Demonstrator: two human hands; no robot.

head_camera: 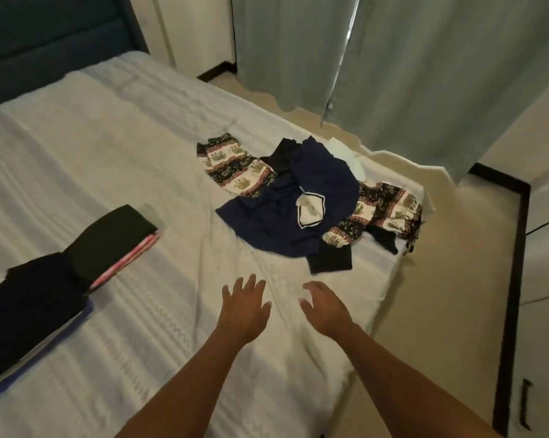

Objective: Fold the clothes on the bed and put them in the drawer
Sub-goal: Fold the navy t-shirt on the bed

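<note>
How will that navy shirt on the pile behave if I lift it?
Probably floppy: the navy shirt lies crumpled in soft folds. It overlaps the elephant-print garment, so it may drag that along. Likely light, since it looks thin.

The white-covered bed (93, 159) carries a loose heap of clothes (286, 222) toward one o'clock, a navy garment (327, 181) lying over elephant-print cloth (235, 172) with a black piece (330, 259) at its near edge, and a folded stack (118, 235) topped in black out at nine o'clock.
</note>
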